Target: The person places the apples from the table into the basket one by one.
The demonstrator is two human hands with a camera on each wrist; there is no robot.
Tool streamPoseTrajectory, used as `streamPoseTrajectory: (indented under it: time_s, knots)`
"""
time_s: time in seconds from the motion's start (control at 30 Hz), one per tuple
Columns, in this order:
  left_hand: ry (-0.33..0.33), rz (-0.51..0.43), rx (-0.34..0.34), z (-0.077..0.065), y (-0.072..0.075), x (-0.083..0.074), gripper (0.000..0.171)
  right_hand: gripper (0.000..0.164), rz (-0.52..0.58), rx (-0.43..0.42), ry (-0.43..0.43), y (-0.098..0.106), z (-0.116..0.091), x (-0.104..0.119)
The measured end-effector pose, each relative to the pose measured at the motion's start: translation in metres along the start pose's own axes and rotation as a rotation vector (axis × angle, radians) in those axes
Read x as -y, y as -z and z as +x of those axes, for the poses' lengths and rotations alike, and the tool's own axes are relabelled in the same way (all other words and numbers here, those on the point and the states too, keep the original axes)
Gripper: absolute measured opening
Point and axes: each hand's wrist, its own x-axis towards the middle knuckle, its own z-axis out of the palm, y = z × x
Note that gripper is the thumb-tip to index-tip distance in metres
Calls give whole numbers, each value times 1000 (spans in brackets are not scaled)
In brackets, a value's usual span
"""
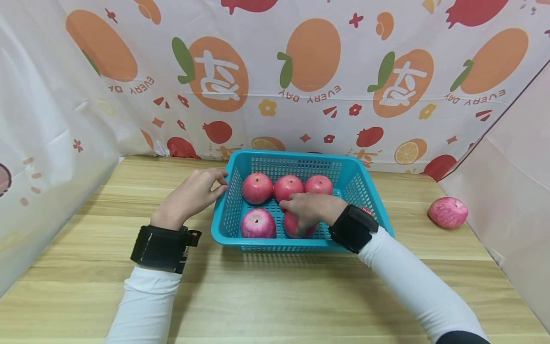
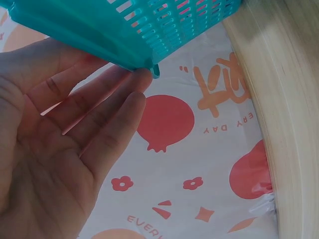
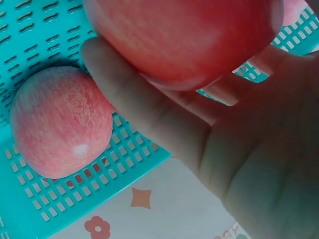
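Observation:
A turquoise plastic basket (image 1: 275, 241) stands on the wooden table with several apples inside. My left hand (image 1: 193, 196) is at its left rim, and in the left wrist view the fairly straight fingers (image 2: 107, 134) touch the rim's outer edge. My right hand (image 1: 315, 208) reaches into the basket and grips a red apple (image 1: 296, 225) in the front row; the right wrist view shows the thumb along this apple (image 3: 184, 40). To its left sits a paler pink apple (image 1: 258, 223). Three more apples line the back: left (image 1: 257, 188), middle (image 1: 288, 187) and right (image 1: 318, 184).
Another pink-streaked apple (image 1: 448, 212) lies on the table (image 1: 275, 296) at the far right, beside the side wall. A white cloth (image 1: 266, 114) printed with fruit hangs behind the basket. Both wrists wear black straps.

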Motion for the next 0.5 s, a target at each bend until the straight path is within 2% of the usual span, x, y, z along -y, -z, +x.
streamPoseTrajectory:
  time_s: [0.3,0.5]
  knots:
    - [0,-2,-4,1,0,0,12,57,28,50,-19,1,-2,3]
    - [3,-1,-3,0,-1,1,12,58,29,48,-14,1,-2,3]
